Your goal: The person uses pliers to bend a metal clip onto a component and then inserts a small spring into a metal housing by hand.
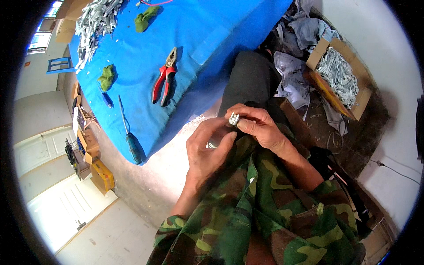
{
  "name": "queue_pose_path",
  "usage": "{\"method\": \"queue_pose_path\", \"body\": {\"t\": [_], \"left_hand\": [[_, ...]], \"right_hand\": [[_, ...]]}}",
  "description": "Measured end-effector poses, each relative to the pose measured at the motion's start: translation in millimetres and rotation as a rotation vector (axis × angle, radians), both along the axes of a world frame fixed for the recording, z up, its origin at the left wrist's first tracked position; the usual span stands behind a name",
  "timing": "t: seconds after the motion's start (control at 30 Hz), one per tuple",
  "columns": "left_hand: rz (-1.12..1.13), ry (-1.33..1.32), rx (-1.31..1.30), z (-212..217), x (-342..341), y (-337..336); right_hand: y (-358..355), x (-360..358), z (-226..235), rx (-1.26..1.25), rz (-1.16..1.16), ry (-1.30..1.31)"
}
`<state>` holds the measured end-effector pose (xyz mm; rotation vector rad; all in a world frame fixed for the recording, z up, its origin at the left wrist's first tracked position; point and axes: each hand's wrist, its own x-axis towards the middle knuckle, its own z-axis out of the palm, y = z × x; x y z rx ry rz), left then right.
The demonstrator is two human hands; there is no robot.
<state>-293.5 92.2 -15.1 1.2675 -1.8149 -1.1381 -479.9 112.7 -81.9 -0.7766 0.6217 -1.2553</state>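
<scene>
Far to the left of the left hand (205, 143), a yellow box (102, 174) sits on the floor (148, 190). Nearer is a table with a blue cover (194, 22). On it, ahead and to that hand's left, I see a heap of silvery strips (98, 26), a screwdriver (126, 119) by the near corner, and red-handled pliers (164, 79). The table's edge slants past the left hand, with pale floor between them. That hand is loosely curved, thumb held away from the fingers, close to a small metal piece (234, 119); whether it touches the piece, I cannot tell. The piece is silvery, short and blocky, with dark spots on its near face. The right hand (263, 130) pinches it between thumb and fingers, above the person's lap. Ahead of that hand is a dark trouser leg (249, 75); off to its right, well apart, is an open carton (363, 104) of silvery strips, beside the white wall (397, 66).
</scene>
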Motion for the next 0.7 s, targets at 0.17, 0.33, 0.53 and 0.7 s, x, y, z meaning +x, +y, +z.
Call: {"method": "queue_pose_path", "body": {"t": [0.17,0.33,0.53,0.7], "left_hand": [[0.024,-0.034,-0.102,3.9,-8.3,2.4],[-0.043,-0.170,-0.245,-3.2,-19.0,5.3],[-0.031,-0.172,-0.207,-3.9,-23.2,10.9],[0.017,-0.148,-0.112,1.0,-24.4,19.6]], "right_hand": [[1.0,6.1,-3.3,-0.068,-0.055,-0.051],[8.1,13.9,2.8,0.018,-0.096,-0.137],[12.3,14.4,16.4,0.076,-0.116,-0.181],[12.9,2.2,10.2,0.092,-0.101,-0.243]]}}
